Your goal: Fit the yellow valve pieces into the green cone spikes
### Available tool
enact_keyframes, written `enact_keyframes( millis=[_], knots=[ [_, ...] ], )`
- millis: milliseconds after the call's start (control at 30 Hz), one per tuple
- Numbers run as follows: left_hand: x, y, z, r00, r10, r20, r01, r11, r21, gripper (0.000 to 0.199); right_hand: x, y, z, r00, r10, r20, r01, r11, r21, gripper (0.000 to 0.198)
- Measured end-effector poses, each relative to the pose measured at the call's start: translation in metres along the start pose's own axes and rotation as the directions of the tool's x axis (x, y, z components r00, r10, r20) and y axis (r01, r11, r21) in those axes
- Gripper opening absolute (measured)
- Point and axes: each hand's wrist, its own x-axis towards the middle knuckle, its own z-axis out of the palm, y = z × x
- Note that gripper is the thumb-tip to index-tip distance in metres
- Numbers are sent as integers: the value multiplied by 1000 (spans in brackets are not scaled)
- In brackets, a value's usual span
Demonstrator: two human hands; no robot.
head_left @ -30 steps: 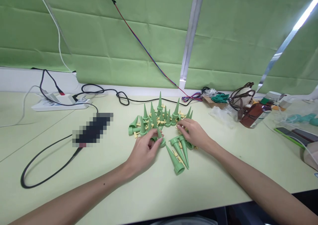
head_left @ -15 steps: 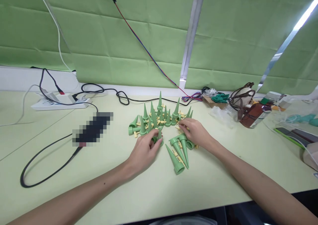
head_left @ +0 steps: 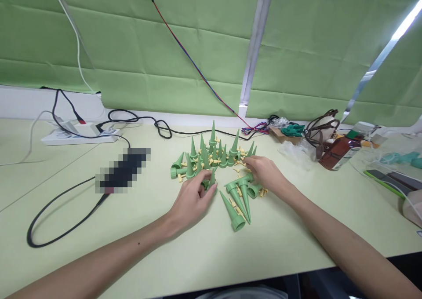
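My left hand (head_left: pixel 191 200) is closed around a green cone-shaped spike (head_left: pixel 213 176), its tip pointing up between thumb and fingers. My right hand (head_left: pixel 265 173) is over the right side of the pile, fingers curled together by small yellow valve-like pieces (head_left: pixel 237 170). Whatever its fingertips may hold is hidden. Behind both hands, several green spikes (head_left: pixel 234 145) stand upright on their wide ends among more yellow pieces. In front, between the hands, other green spikes (head_left: pixel 234 215) lie on their sides, with yellow pieces beside them.
On the left are a blurred dark device (head_left: pixel 123 171) with a black cable and a white power strip (head_left: pixel 79 136). To the right stand a brown bottle (head_left: pixel 341 151), clear plastic wrap (head_left: pixel 295 154) and a small cardboard box (head_left: pixel 286 136). The table's front edge runs below my arms.
My right hand has shifted slightly to the right, uncovering more of a lying green spike and yellow pieces. My left hand stays almost still with its spike.
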Motion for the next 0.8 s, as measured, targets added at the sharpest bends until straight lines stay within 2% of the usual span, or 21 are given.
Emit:
enact_keyframes(
  millis=[300, 533, 800],
  knots=[
    [-1, -2, 1, 1000, 4, 8, -5, 1000, 15, 31, 0, -4, -4, 995, 43, 92, -38, 998, -56, 26],
    [0, 0, 0, 999, -37, 23, 37, 999, 6, 29, 2, -4, -7, 976, 136, 172, -128, 990, -58, 18],
    [0, 0, 1, 1000, -17, 13, 17, 1000, 6, 26, 4, -1, -8, 970, 182, 158, -181, 983, -20, 15]
  ],
)
